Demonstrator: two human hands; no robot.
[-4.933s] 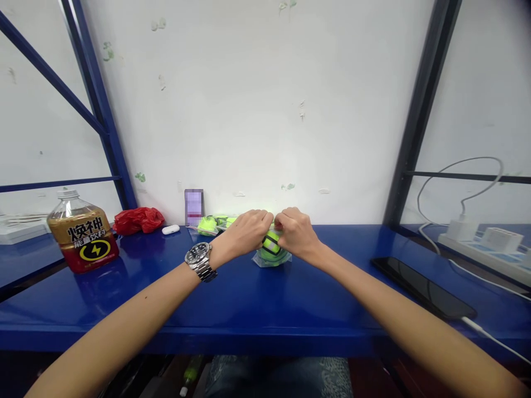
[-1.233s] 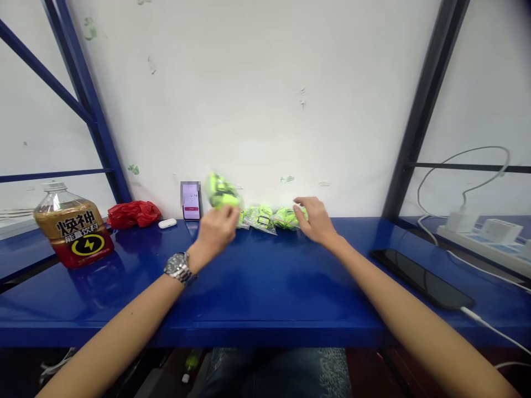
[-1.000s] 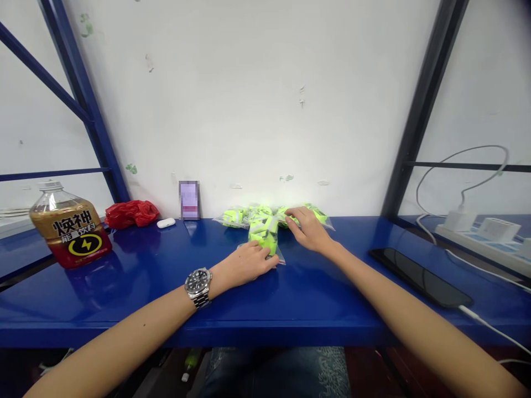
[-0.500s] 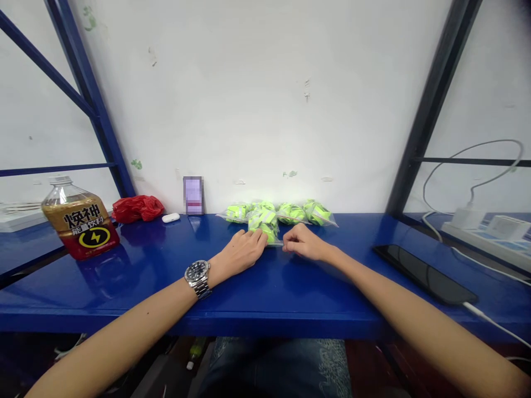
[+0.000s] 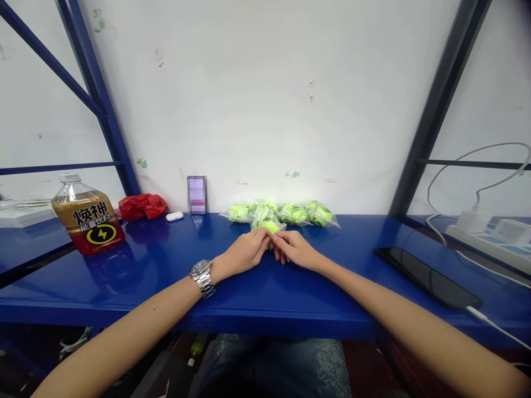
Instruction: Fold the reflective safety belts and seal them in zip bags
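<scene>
In the middle of the table, my left hand and my right hand meet at the near edge of a clear plastic bag packed with fluorescent yellow-green fabric. The fingers of both are bent and pinched together on that edge, which they partly cover. Behind it lie more such bags in a row: one at the left, one right behind the front bag, and a pair to the right. A metal watch circles my left wrist.
A large drink bottle stands at the left, beside a red plastic bag and a white case. One phone leans on the wall. Another phone lies at the right, plugged into a cable, near a power strip.
My right hand has moved left to the bag's near edge and now touches my left hand, its fingers pinching there. The left hand has stayed at the bag. The view has shifted slightly.
</scene>
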